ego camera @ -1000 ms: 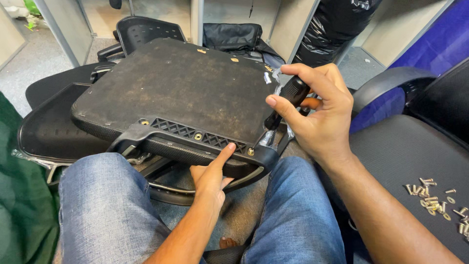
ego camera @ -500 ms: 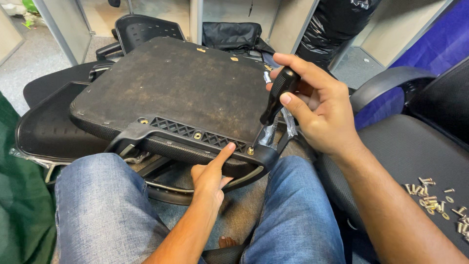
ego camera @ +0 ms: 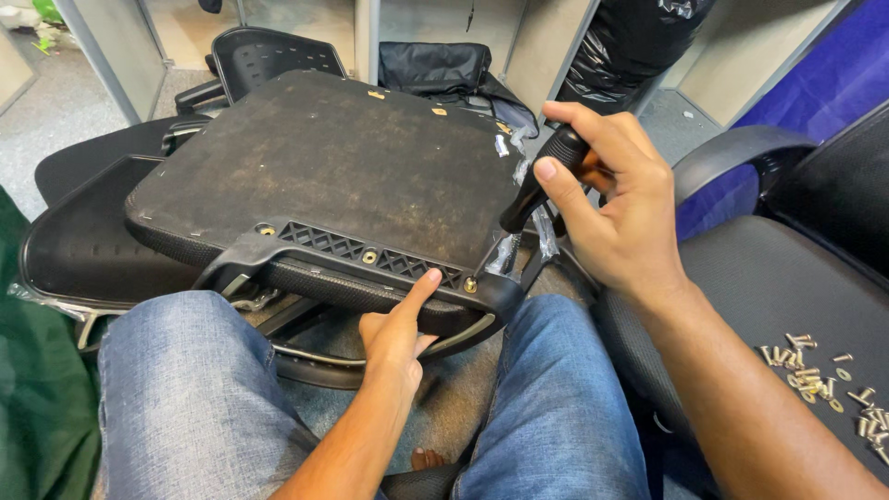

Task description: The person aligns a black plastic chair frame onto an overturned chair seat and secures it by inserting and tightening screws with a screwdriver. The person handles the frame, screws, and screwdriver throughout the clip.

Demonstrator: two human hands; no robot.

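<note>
Black-handled screwdriver (ego camera: 535, 190) gripped in right hand (ego camera: 616, 208), tip angled down onto brass screw (ego camera: 470, 285) at corner of black plastic bracket (ego camera: 370, 264). Left hand (ego camera: 400, 324) mostly closed, forefinger pressed against bracket's edge. Dusty black upturned chair seat (ego camera: 333, 167) resting across denim-clad knees. Two more bracket screws seated; corner one not yet judged finished. Loose silver screws (ego camera: 824, 380) heaped on neighbouring black mesh chair (ego camera: 741, 287).

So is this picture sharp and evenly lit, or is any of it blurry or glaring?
Head view: soft, even indoor light, no strong glare; faint shadow under the seat base. The right hand gripping the screwdriver and the left hand look sharp. The loose screws are small but clear; edges bend slightly from the wide lens.
</note>
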